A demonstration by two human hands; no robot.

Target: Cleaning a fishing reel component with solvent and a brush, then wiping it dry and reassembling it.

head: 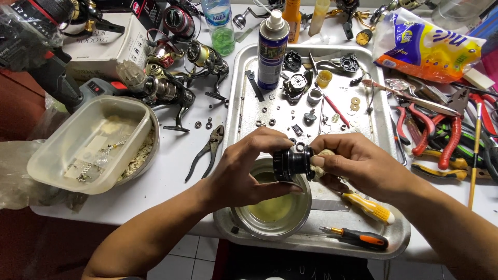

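Observation:
My left hand [246, 168] grips a black round reel part [292, 163] over a small metal bowl [244, 220] of yellowish liquid. My right hand [358, 166] presses a wad of pale cloth [327, 155] against the right side of that part. Both hands hover above the front of a metal tray [311, 243], which carries several small washers, screws and black reel pieces.
A spray can [272, 49] stands at the tray's back. A yellow-handled tool [368, 207] and an orange-black screwdriver [358, 237] lie at the tray's front. Pliers [207, 150], fishing reels [171, 85] and a plastic tub [88, 145] sit left; red-handled tools [441, 135] lie right.

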